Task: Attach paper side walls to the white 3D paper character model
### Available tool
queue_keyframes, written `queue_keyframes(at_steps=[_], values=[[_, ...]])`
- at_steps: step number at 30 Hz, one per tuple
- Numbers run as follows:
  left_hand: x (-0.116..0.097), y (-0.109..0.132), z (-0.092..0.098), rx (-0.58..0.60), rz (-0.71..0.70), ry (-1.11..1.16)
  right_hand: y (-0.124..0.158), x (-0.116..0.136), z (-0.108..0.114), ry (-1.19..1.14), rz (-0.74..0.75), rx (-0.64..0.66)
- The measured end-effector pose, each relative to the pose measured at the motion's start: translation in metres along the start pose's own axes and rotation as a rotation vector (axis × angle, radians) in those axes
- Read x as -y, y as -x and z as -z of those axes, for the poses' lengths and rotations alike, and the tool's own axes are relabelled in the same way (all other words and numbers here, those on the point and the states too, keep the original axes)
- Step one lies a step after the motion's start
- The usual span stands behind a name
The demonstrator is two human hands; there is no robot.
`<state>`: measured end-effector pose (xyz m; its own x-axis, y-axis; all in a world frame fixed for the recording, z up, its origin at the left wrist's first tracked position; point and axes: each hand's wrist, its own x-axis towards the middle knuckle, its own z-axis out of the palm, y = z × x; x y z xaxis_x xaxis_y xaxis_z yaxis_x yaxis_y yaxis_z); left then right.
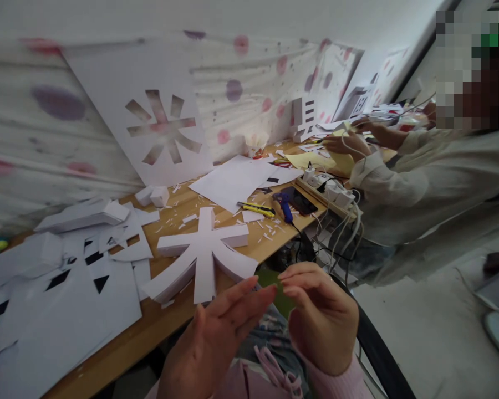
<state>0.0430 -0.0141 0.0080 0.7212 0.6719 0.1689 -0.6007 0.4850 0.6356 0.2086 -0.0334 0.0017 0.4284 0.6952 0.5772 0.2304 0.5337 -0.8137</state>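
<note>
Fingertips of the left hand point(220, 338) and right hand point(322, 321) nearly met at lower centre, the left flat and open, the right loosely curled with thumb and forefinger pinched; whether anything sat between them I cannot tell. Just above them, mid-frame, lay the white foam-board character cutout point(202, 252) on the wooden table point(158, 327), untouched.

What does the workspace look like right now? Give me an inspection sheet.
Surface: wooden table, strewn with white paper slivers.
Job's things: white 3D foam letter lying flat near the table edge, closest to the hands.
Clutter: white sheets and offcuts at left; yellow utility knife; blue glue gun; stencil sheet leaning on the wall.
Grippers: left hand open, fingers extended; right hand with fingers curled, fingertips pinched; nothing visible in either hand.
Cables: power strip with white leads hanging off the edge.
Surroundings: co-worker's hands at yellow paper; spotted wall covering.
</note>
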Motion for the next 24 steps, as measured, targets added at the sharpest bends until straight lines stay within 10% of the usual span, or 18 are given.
queue_keyframes(at_steps=[8, 17, 24], values=[[0.006, 0.007, 0.007, -0.12, 0.002, -0.219, -0.007, -0.001, 0.007, 0.133, 0.059, 0.319], [0.003, 0.0, 0.008, -0.109, -0.061, -0.083, -0.014, -0.017, 0.012, -0.042, -0.128, -0.124], [0.002, -0.002, -0.005, -0.138, -0.153, -0.029, -0.001, -0.01, 0.002, 0.105, -0.157, 0.129]])
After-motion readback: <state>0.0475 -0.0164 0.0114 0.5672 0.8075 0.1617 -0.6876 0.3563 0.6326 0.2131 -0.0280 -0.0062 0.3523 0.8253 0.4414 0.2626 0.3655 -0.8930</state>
